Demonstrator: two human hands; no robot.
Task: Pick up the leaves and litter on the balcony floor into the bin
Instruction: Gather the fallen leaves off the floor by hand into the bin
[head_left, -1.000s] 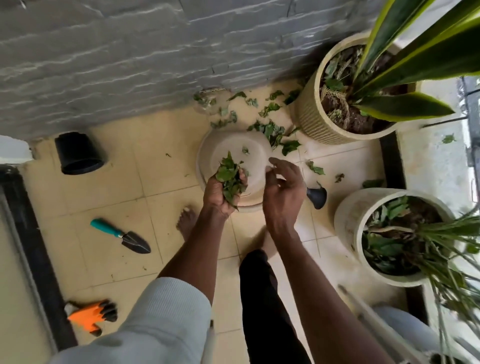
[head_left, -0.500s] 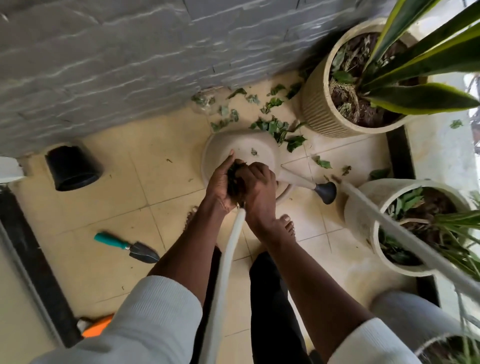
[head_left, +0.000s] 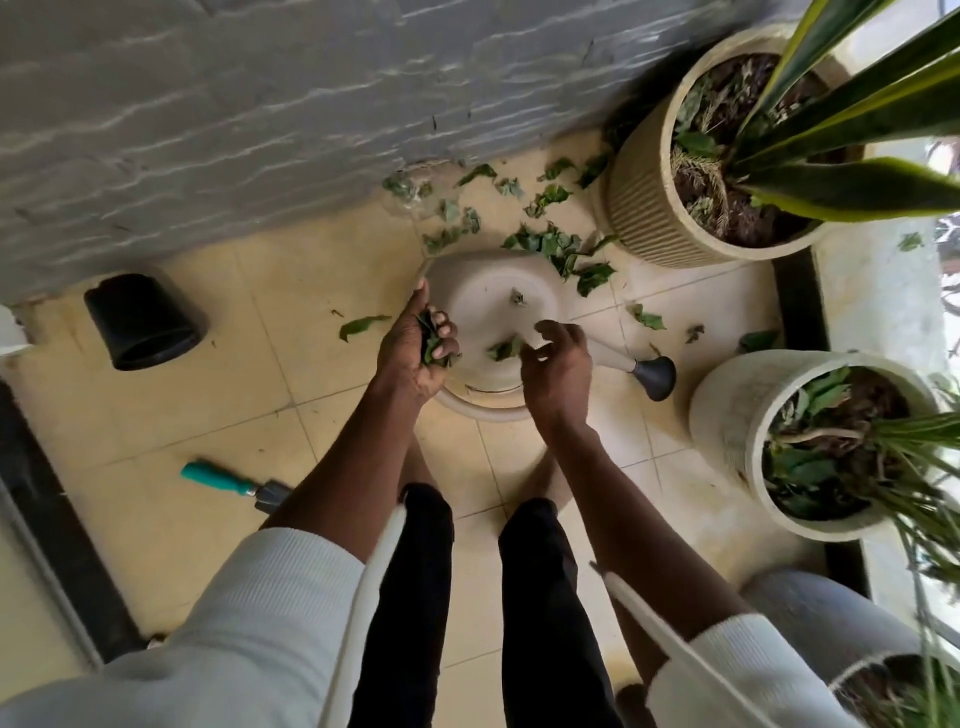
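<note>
left hand (head_left: 415, 348) grips leaves (head_left: 430, 340); right hand (head_left: 558, 364) loose, fingers apart, holds nothing.

I can read no text, label, brand, number or sign anywhere in this view. The pale bin (head_left: 483, 291), the two plant pots (head_left: 644, 208), the black pot (head_left: 143, 322), the trowel handle (head_left: 215, 475) and the grey wall (head_left: 208, 114) all show plain, unmarked surfaces to me.

Watering can (head_left: 488, 317) sits mid-floor, loose leaves (head_left: 545, 244) scattered behind it by the wall (head_left: 234, 114). Two planters on the right, tipped-over pot (head_left: 143, 322) far left, trowel (head_left: 234, 483) nearer me on the left.
</note>
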